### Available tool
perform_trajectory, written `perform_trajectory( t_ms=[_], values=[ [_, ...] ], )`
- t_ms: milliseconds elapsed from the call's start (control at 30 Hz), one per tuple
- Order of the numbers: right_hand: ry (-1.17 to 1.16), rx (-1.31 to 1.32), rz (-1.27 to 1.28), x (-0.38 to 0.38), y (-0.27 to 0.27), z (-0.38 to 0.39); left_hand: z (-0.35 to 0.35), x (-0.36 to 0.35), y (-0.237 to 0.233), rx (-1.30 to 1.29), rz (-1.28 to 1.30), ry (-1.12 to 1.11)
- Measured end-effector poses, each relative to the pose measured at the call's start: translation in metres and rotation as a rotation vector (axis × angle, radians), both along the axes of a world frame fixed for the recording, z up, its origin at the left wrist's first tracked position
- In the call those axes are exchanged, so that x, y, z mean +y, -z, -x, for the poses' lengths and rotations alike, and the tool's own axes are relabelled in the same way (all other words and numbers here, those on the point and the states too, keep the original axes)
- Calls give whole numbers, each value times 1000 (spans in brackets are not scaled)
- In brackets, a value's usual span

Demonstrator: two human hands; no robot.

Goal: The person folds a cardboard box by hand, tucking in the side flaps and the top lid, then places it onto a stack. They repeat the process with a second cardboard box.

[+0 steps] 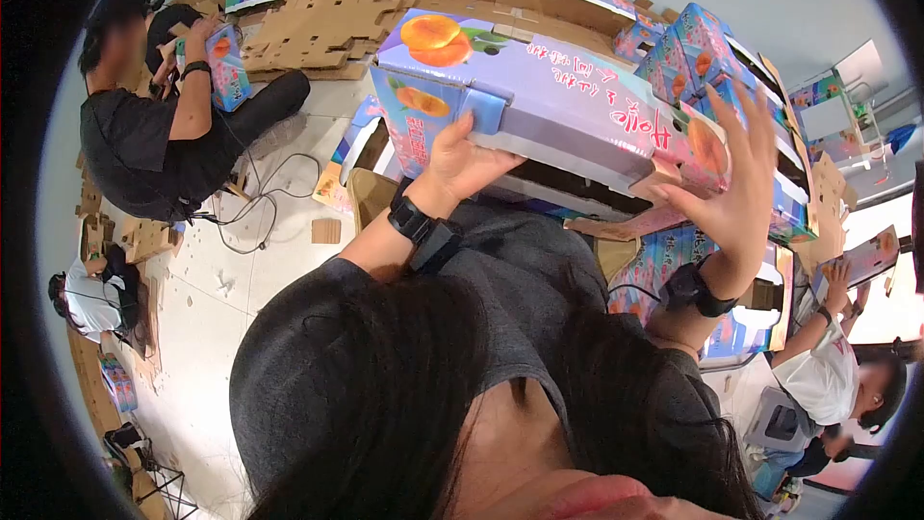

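Observation:
A purple-and-blue cardboard box (568, 96) printed with orange fruit is held up in front of my chest, tilted, with a long gap along the side facing me. My left hand (462, 159) grips its left end, the thumb up by a blue corner flap and the fingers along the lower edge. At the right end my right hand (736, 178) has its fingers stretched and spread, the thumb close to a small brown flap (664, 178). Both wrists wear black bands.
Similar printed boxes (688, 53) are stacked at the right. Flat brown cardboard sheets (313, 24) lie ahead. A person (144, 125) sits at the left with a box; another person (818, 371) holds one at the right. Black cables (265, 197) run over the floor.

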State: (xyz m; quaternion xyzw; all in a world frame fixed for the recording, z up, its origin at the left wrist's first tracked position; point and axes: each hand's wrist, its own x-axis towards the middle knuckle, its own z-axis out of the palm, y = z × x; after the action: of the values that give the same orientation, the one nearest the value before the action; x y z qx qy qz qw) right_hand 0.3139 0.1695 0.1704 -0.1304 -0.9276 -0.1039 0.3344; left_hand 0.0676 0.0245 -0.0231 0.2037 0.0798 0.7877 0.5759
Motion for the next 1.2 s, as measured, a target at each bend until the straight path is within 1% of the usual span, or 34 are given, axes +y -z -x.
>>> perform_trajectory(
  t_ms=[100,133,233,267,367,467,567,667,767,800,833,867,900,1000,1067,1133,1167,1200],
  values=[
    [-58,-140,262,20,13,4,1,-4,4,38,-22,18],
    [-96,-170,289,27,14,6,0,-4,4,39,0,-25],
    [-45,-173,434,29,20,10,5,-6,4,72,46,-74],
    [-8,-205,361,31,26,9,6,-5,6,76,17,-48],
    [2,-187,346,37,42,3,0,-1,5,61,-13,-37],
    [11,-146,391,33,44,-2,1,0,2,76,-6,-2],
    [34,-113,421,34,48,-5,2,4,-5,-125,9,60],
    [76,-106,551,43,53,-14,11,-2,-17,-77,130,169],
    [-83,-108,600,66,64,-27,24,-28,-47,447,311,376],
    [-83,-87,659,70,67,-30,24,-42,-59,754,315,363],
    [-82,-67,720,73,71,-34,32,-57,-71,989,242,406],
    [-80,-47,782,74,72,-36,35,-71,-80,1097,192,373],
    [-75,-40,764,71,71,-37,38,-83,-88,1203,140,339],
    [-72,-25,708,61,68,-40,54,-119,-101,1347,49,-64],
    [-86,-13,664,57,69,-43,73,-127,-83,1177,-21,-330],
    [-76,-42,646,48,62,-44,76,-121,-84,1055,-93,-568],
    [-71,-55,634,44,59,-44,76,-123,-88,1117,32,-674],
    [-52,-47,618,38,57,-45,77,-125,-87,1238,103,-668]
  ],
)
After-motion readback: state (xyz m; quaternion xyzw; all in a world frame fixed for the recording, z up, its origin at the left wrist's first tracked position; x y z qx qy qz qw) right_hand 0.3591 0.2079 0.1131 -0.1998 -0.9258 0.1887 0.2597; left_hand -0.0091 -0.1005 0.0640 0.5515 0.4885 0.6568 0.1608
